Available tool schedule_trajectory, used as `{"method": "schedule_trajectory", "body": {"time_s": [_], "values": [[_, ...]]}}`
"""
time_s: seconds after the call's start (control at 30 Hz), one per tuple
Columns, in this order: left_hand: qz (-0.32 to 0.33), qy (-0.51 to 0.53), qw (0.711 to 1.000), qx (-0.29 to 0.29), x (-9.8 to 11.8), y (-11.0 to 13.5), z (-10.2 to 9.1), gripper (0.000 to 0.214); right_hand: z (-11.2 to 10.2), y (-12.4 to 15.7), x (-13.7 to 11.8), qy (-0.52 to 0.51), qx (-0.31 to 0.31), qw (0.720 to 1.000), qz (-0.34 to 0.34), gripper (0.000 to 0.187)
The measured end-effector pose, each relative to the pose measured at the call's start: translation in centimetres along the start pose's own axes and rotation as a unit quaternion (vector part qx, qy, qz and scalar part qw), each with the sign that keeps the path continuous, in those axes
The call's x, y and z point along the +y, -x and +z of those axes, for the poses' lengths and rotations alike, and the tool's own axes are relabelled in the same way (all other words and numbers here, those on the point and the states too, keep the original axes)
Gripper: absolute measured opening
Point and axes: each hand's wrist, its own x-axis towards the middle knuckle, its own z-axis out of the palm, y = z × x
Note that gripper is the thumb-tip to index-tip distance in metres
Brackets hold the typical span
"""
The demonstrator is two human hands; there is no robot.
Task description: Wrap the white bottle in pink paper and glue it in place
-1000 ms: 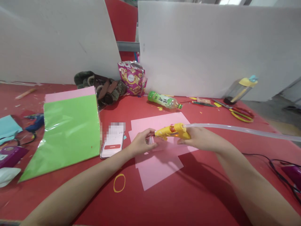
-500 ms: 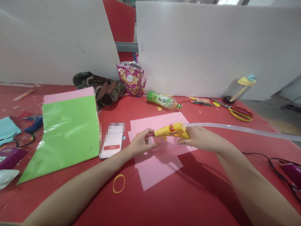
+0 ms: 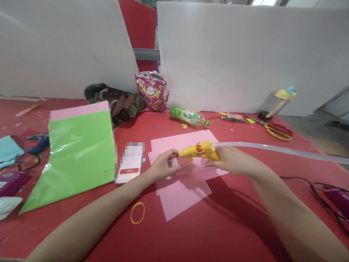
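Note:
My right hand (image 3: 231,162) grips a yellow glue gun (image 3: 200,151) with a long clear glue stick (image 3: 278,150) trailing to the right. The gun's nozzle points left, just above pink paper sheets (image 3: 185,171) on the red table (image 3: 218,225). My left hand (image 3: 163,166) pinches a small pale piece right at the nozzle tip; what that piece is I cannot make out.
A phone (image 3: 130,163) lies left of the pink paper, beside green and pink sheets in plastic (image 3: 73,156). A yellow rubber band (image 3: 137,212) lies near me. Bottle (image 3: 189,117), snack bag (image 3: 151,91), scissors (image 3: 275,130) and white boards (image 3: 245,54) stand behind. Black cables (image 3: 324,196) run at right.
Hands and glue gun have stayed almost still; the view shifted slightly.

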Motion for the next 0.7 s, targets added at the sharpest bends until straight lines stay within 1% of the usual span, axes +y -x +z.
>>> {"method": "schedule_trajectory", "body": {"time_s": [0.17,0.37,0.43,0.6,0.7], "values": [[-0.006,-0.002,1.000,0.005,0.18,0.06,0.00,0.034,0.00,-0.05,0.28,-0.020,-0.012,1.000,-0.002,0.027],[-0.007,-0.004,1.000,0.006,-0.04,0.06,0.01,0.034,-0.19,0.01,0.54,-0.041,-0.009,0.998,-0.043,0.025],[-0.008,-0.007,1.000,0.005,-0.10,0.04,0.02,0.034,-0.17,0.00,0.57,-0.040,-0.011,0.999,-0.036,0.025],[0.003,-0.013,1.000,0.014,-0.07,0.01,0.00,0.034,0.00,-0.14,0.56,-0.032,-0.010,0.999,0.009,0.029],[0.015,-0.015,1.000,0.015,-0.02,0.04,-0.02,0.032,-0.06,-0.14,0.65,-0.046,-0.012,0.999,0.008,0.030]]}}
